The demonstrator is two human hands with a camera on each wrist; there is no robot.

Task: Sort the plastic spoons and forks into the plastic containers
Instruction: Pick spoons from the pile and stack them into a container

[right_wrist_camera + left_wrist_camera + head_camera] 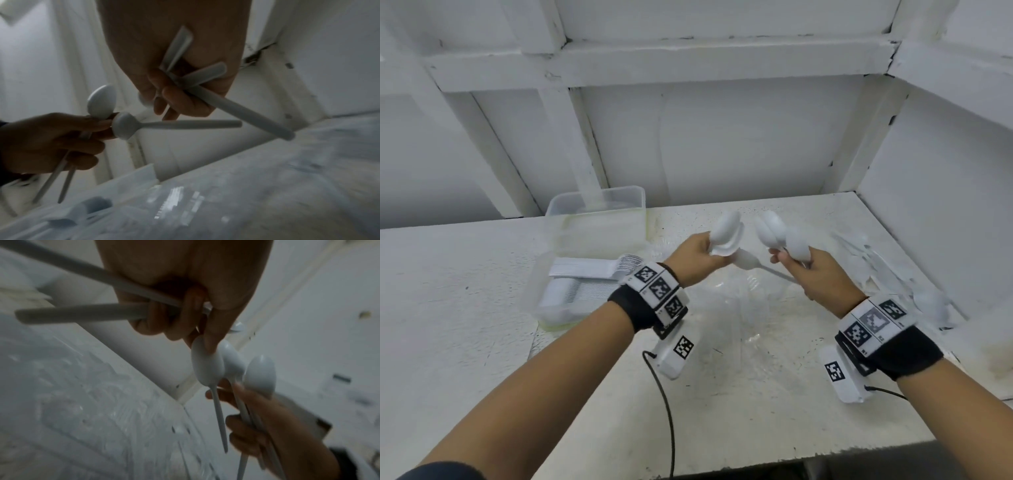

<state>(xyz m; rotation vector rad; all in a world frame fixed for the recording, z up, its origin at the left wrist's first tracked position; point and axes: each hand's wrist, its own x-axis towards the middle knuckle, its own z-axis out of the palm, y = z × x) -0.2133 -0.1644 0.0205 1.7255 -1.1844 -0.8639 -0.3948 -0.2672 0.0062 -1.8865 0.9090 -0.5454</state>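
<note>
A bunch of white spoons [726, 238] is gripped in the curled left hand [697, 255], bowls up. More spoons [782, 236] are clutched by the right hand [815, 270], above the worktop [465, 308]. The containers [585, 260] sit just left of the left hand.

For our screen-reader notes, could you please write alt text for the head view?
Above a white table, the left hand and the right hand each grip a bunch of white spoons, bowls up. A clear container of stacked cutlery lies at left; loose cutlery lies at right.
</note>
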